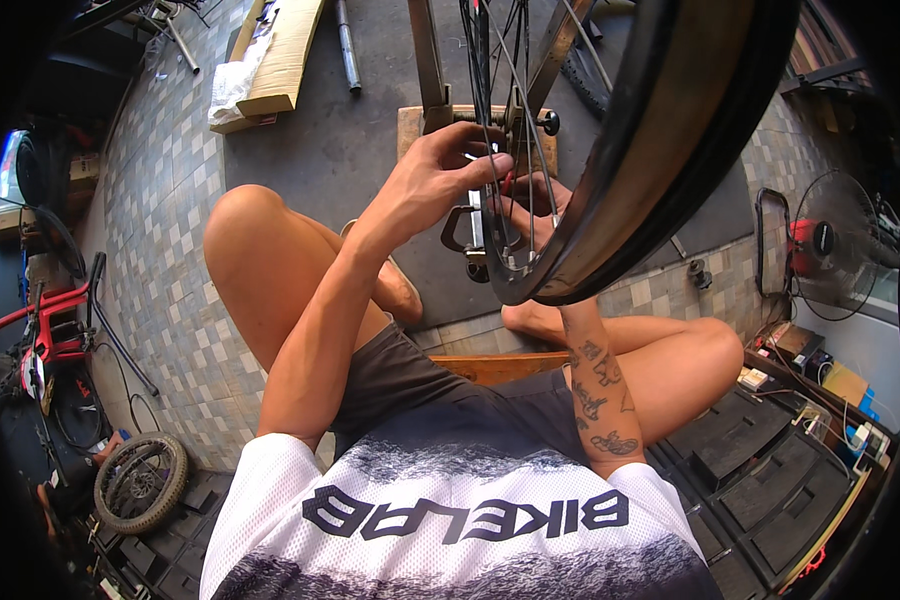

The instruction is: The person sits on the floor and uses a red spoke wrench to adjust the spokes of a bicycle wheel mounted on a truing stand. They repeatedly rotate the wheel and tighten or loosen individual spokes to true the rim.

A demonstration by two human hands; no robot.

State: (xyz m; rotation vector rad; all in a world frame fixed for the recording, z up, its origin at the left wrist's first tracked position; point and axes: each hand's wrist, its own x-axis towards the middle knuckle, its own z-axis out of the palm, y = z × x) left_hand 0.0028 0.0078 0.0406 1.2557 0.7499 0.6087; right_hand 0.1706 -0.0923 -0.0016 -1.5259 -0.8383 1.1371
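Note:
A bicycle wheel [660, 165] without a tyre stands upright in a metal truing stand [428, 60], its rim sweeping close on the right. My left hand [448, 178] reaches in among the spokes [532, 120], thumb and fingers curled together at them. On the other side of the spokes is my right hand [538, 205], its fingers bent and partly hidden by spokes and rim. A small red piece [508, 184] shows between both hands' fingertips; which hand grips it I cannot tell. Just below my left hand sits the stand's caliper arm [460, 230].
The stand rests on a wooden base [410, 130] over a dark mat [300, 170]. An open cardboard box [280, 75] and a metal tube [348, 50] lie beyond. A fan [835, 240] stands at right, black cases [770, 490] lower right, a small wheel [142, 483] lower left.

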